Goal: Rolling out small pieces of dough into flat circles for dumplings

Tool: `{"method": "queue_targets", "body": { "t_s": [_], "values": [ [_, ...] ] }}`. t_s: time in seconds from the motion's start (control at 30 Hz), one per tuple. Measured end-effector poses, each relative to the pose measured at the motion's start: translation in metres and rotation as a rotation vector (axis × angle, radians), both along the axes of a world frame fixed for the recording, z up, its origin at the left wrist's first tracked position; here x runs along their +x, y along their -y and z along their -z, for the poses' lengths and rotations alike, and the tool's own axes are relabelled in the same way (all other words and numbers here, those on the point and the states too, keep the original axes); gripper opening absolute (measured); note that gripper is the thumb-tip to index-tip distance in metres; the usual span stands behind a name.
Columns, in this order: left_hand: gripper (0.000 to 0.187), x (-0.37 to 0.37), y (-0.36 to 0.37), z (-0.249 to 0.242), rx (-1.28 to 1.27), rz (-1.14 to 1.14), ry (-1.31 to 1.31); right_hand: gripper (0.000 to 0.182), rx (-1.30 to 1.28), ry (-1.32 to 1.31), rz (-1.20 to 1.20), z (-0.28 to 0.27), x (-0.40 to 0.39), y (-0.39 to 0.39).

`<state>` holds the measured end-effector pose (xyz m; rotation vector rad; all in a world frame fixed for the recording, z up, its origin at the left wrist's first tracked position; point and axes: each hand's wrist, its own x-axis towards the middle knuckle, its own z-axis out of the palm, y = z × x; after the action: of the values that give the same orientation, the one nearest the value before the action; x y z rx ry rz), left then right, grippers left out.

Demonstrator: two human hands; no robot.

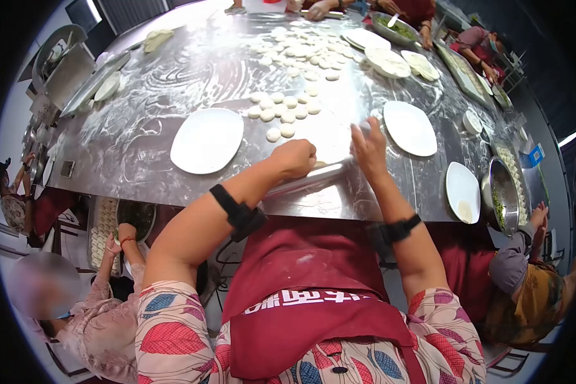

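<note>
My left hand [293, 159] is closed near the table's front edge, its fingertips pressed together; what they hold is hidden. Beside its fingertips lies a bit of pale dough [320, 164]. A long pale bar, apparently a rolling pin [308, 180], lies slantwise just in front of that hand. My right hand [370, 148] is raised a little to the right of the bar, fingers apart and nothing visible in them. Small round dough pieces [287, 117] sit in a cluster beyond my left hand.
White plates flank my hands, one on the left [207, 141] and one on the right [410, 128]. Farther right are another plate [462, 192] and a steel bowl of greens [500, 195]. Many dough pieces [307, 48] lie farther back. Other people work around the floured steel table [131, 128].
</note>
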<state>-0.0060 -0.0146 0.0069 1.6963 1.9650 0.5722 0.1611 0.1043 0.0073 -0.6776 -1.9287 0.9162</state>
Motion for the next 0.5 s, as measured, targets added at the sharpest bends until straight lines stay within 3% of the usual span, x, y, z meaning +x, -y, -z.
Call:
{"method": "queue_targets", "body": {
  "t_s": [0.03,0.13,0.23,0.27,0.37,0.4,0.47,0.5],
  "values": [
    [0.026,0.003,-0.002,-0.002,-0.019,0.032,0.021,0.020,-0.204,-0.008,-0.012,-0.021,-0.009,0.009],
    [0.022,0.002,-0.003,-0.009,-0.070,0.163,0.049,0.020,-0.116,0.005,0.026,-0.015,0.018,0.020],
    [0.019,-0.008,0.000,0.000,0.001,0.102,-0.032,0.015,-0.208,0.001,0.002,-0.001,0.070,0.054],
    [0.016,-0.008,0.005,-0.007,-0.021,0.006,0.099,0.014,-0.229,-0.024,0.011,-0.001,0.073,0.059],
    [0.013,-0.007,0.003,-0.004,-0.171,0.003,0.324,0.012,-0.259,-0.028,0.039,-0.016,0.052,0.051],
    [0.016,-0.002,0.003,-0.011,-0.183,0.048,0.308,0.013,0.027,0.006,0.032,0.002,0.036,0.023],
    [0.019,0.004,-0.004,-0.018,-0.135,0.035,0.069,0.016,0.080,0.038,0.006,-0.004,0.003,-0.004],
    [0.021,0.006,-0.007,-0.019,-0.113,0.030,-0.046,0.018,-0.156,0.034,-0.014,-0.024,-0.009,0.005]
  ]
}}
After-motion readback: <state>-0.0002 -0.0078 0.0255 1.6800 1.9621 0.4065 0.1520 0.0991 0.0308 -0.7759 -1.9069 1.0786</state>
